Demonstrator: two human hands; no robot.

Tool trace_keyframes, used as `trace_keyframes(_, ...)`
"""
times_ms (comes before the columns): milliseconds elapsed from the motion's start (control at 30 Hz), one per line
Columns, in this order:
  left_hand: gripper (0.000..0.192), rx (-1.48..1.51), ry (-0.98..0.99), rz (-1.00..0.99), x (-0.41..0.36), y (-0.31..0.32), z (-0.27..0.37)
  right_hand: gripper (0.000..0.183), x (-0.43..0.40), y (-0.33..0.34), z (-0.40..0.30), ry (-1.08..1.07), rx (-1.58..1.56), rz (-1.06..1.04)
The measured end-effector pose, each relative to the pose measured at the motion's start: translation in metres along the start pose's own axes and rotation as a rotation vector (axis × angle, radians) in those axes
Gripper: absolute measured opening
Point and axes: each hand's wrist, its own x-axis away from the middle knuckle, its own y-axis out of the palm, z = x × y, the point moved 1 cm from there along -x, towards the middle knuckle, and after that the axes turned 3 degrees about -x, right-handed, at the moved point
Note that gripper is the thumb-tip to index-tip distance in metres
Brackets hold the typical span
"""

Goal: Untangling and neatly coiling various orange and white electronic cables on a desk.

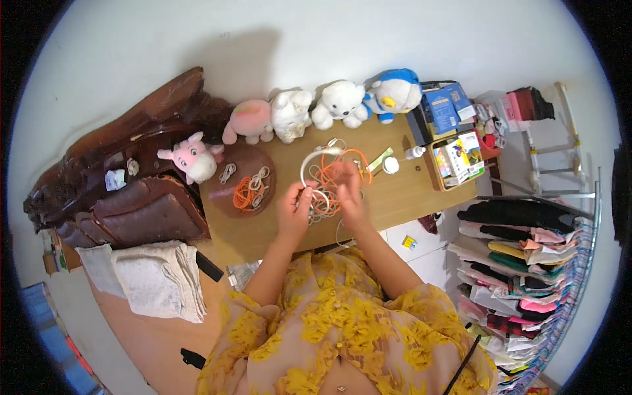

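Above a tangle of orange and white cables (326,170) on the wooden table (395,202), my left hand (296,202) grips a thick white cable (305,168) that curves up to a white end. My right hand (349,195) is raised over the tangle's right side, blurred, its fingers extended and seemingly holding nothing. Left of my hands, a round brown board (266,163) bears a coiled orange cable (242,194) and small bundles of white cable (258,178).
Plush toys (340,104) line the table's back edge. A white round container (390,165), a small bottle (414,152) and a basket of boxes (437,182) are to the right. Clothes hang on a rack (523,266) at lower right; a brown leather seat (148,212) adjoins the table's left.
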Motion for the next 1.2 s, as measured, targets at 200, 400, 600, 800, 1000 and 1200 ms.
trace_keyframes(200, 0.013, 0.43, -0.199, 0.224, -0.006, -0.002, 0.051, 0.046, 0.018, 0.001, -0.031, 0.608, 0.053, -0.429)
trace_keyframes(400, 0.013, 0.724, -0.101, 0.134, -0.016, 0.002, 0.064, 0.05, 0.023, 0.006, -0.064, -0.156, 0.599, -0.383)
trace_keyframes(600, 0.012, 1.034, -0.14, -0.129, -0.018, 0.002, 0.096, 0.025, 0.025, -0.008, -0.081, 0.355, 0.125, -0.327)
trace_keyframes(800, 0.022, 1.095, 0.126, -0.151, -0.03, -0.029, 0.107, 0.022, 0.013, -0.068, -0.096, 0.276, 0.241, 0.053)
trace_keyframes(1000, 0.021, 0.227, 0.159, 0.153, -0.038, 0.005, 0.097, 0.01, 0.024, -0.045, -0.12, 0.035, 0.772, -0.371)
trace_keyframes(1200, 0.024, -0.279, 0.122, -0.232, -0.014, 0.047, 0.075, 0.01, 0.011, -0.013, -0.162, -0.324, 0.686, -0.077)
